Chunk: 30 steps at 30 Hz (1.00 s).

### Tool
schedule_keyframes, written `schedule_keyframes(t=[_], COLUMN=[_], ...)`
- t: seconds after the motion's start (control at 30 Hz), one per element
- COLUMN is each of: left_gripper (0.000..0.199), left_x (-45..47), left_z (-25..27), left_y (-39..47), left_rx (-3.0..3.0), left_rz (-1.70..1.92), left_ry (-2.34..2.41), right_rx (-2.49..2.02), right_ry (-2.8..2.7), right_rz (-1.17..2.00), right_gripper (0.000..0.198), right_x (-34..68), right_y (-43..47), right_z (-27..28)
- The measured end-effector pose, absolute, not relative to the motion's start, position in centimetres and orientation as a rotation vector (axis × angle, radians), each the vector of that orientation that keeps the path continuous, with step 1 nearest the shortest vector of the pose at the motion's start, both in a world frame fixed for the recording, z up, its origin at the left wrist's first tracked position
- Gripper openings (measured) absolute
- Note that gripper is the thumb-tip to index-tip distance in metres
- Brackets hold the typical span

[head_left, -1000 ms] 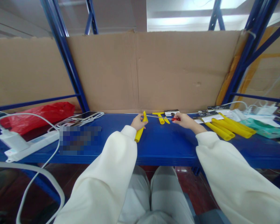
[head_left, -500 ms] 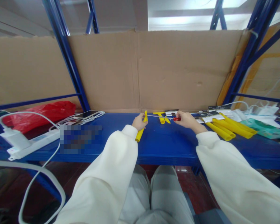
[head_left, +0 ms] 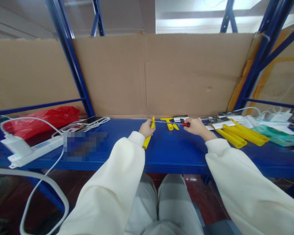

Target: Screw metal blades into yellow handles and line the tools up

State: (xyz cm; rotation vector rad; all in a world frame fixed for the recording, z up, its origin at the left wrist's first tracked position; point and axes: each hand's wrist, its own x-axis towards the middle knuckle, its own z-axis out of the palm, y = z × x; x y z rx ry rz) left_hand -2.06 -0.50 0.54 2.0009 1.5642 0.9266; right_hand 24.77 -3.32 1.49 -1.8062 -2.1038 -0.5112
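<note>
My left hand (head_left: 146, 128) is closed around a yellow plastic squeegee (head_left: 147, 142), its tube-like handle slanting down toward me. In my right hand (head_left: 196, 126) is the red handle of a screwdriver (head_left: 186, 124). The thin metal shaft runs left, and its tip meets the upper part of the squeegee beside my left fingers; the exact contact point is too small to make out. Between the hands, farther back, lies another yellow T-shaped squeegee (head_left: 170, 125) with a small yellow piece (head_left: 175, 127) next to it.
Several yellow tubes (head_left: 231, 137) lie at the right with black-and-white packets (head_left: 221, 122) and a green plastic packet (head_left: 276, 134). At the left are a white power strip (head_left: 36, 151), a phone (head_left: 94, 120), cables and a red bag (head_left: 46, 120). A cardboard sheet (head_left: 186, 71) stands behind.
Almost nothing differs. My right hand has turned slightly on the screwdriver handle, while my left hand keeps the squeegee in the same place.
</note>
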Motion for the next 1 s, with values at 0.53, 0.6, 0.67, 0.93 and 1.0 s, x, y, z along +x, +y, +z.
schedule_keyframes(t=[0.53, 0.6, 0.67, 0.93, 1.0], left_gripper=[0.045, 0.046, 0.046, 0.046, 0.047], left_x=[-2.15, -2.15, -2.13, -2.04, -2.03], left_z=[0.4, 0.41, 0.41, 0.47, 0.54], left_y=[-0.39, -0.38, -0.39, -0.53, -0.58], left_rx=[2.017, 2.026, 2.038, 2.013, 2.012], left_rz=[0.914, 0.912, 0.913, 0.918, 0.915], left_ry=[1.564, 1.565, 1.562, 1.553, 1.554], right_rx=[-1.832, -1.825, -1.81, -1.903, -1.926], right_ry=[-2.083, -2.088, -2.099, -2.089, -2.101], right_rz=[-0.459, -0.449, -0.473, -0.502, -0.484], right_gripper=[0.02, 0.019, 0.016, 0.014, 0.014], right_x=[24.61, 24.67, 24.72, 24.62, 24.48], right_y=[-3.4, -3.39, -3.34, -3.31, -3.42], right_z=[1.23, 1.22, 1.21, 1.32, 1.36])
